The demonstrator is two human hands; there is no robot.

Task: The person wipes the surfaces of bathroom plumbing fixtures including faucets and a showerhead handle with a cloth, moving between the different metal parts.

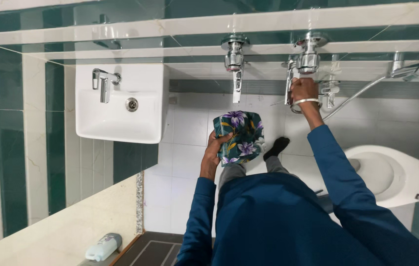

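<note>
Floral cloth (239, 137) sits bunched in my left hand (213, 150), not yet on metal; my right hand (304, 89) curls around the chrome tap (292, 81).

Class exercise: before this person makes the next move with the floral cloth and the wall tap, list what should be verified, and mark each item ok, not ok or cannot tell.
1. Left hand has a firm hold on the floral cloth: ok, fingers wrap its edge.
2. Right hand is on the wall tap: ok, it grips the tap's handle.
3. Cloth sits under the long spout: ok, roughly below it.
4. Water is running: cannot tell, no stream shows.
5. Cloth is wet: cannot tell.
6. Footing is safe: cannot tell; a foot in a dark sock stands on the white tiled floor, wetness unclear.
</note>
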